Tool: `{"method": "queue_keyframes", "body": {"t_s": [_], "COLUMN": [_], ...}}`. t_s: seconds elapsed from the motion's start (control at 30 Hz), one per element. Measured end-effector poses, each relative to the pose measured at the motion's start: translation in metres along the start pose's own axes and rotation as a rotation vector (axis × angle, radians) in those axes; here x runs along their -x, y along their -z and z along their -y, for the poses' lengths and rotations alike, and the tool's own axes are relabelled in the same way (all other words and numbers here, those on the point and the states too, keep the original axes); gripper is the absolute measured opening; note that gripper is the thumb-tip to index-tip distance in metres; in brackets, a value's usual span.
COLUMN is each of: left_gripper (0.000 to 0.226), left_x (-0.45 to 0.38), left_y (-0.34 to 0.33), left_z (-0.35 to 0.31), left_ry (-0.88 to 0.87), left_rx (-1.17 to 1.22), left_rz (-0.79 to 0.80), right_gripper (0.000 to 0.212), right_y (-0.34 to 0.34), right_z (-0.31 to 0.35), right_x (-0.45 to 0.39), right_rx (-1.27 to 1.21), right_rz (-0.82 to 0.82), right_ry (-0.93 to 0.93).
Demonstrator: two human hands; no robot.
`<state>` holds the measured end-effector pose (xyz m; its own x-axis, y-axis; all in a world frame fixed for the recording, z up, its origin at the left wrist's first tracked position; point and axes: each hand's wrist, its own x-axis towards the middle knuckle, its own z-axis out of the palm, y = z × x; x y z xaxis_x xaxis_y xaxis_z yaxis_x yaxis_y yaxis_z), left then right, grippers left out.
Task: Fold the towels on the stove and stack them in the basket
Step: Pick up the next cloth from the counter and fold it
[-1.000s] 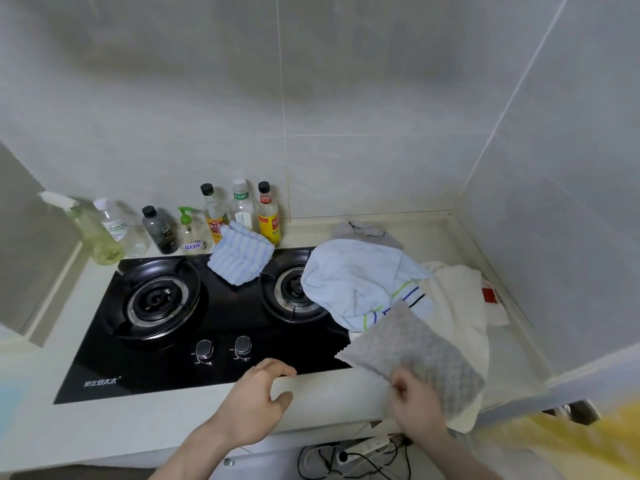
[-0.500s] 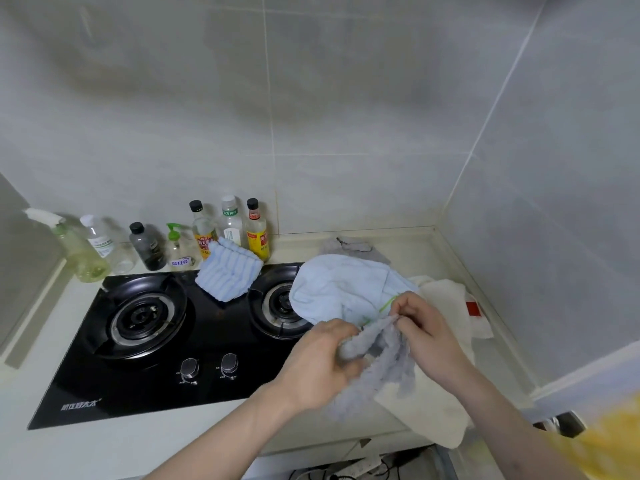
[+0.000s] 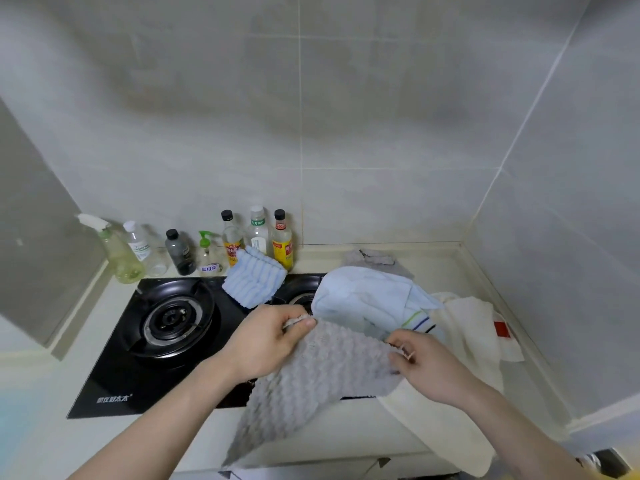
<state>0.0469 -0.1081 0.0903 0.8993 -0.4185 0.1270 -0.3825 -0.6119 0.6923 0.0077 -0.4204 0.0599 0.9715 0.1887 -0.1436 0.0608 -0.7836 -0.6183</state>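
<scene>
Since half a second ago, both hands are spreading the bunched grey towel (image 3: 322, 386) flat. Left hand (image 3: 266, 341) and right hand (image 3: 424, 362) are pinching its far corners; its length is hanging toward the person, over the stove (image 3: 114, 375) front edge.

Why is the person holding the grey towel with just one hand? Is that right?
Not quite. The head view shows both hands holding the grey towel: the left hand pinches one top corner and the right hand pinches the other, so it hangs spread between them.
</scene>
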Motion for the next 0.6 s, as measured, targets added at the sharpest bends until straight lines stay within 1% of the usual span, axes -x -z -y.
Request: {"method": "queue_keyframes", "body": {"t_s": [0.1,0.13,0.2,0.3,0.37,0.47,0.6], "left_gripper": [0.035,0.036,0.041,0.047,0.039,0.021,0.019], "left_x": [0.000,-0.001,-0.003,-0.006,-0.004,0.006,0.028], "left_y": [0.017,0.023,0.034,0.052,0.064,0.074,0.068], "left_z": [0.011,0.013,0.016,0.020,0.022,0.020,0.024], "left_ry": [0.031,0.035,0.033,0.012,-0.008,-0.016,0.013], "left_rx": [-0.074,-0.087,-0.116,-0.129,-0.130,-0.081,-0.050], "left_rz": [-0.058,-0.075,-0.115,-0.185,-0.236,-0.278,-0.227], "right_gripper": [0.009,0.008,0.013,0.016,0.019,0.012,0.010], "right_y": [0.005,0.007,0.012,0.022,0.031,0.038,0.028], "right_z": [0.005,0.009,0.018,0.031,0.038,0.039,0.032], "right_x": [-0.016,-0.021,-0.031,-0.041,-0.043,-0.038,-0.020], "right_rx": [0.079,0.090,0.086,0.095,0.052,-0.015,-0.046], "right_rz": [-0.036,-0.041,-0.063,-0.155,-0.236,-0.312,-0.322], "right_ry": [0.029,0.035,0.039,0.077,0.113,0.133,0.114]}}
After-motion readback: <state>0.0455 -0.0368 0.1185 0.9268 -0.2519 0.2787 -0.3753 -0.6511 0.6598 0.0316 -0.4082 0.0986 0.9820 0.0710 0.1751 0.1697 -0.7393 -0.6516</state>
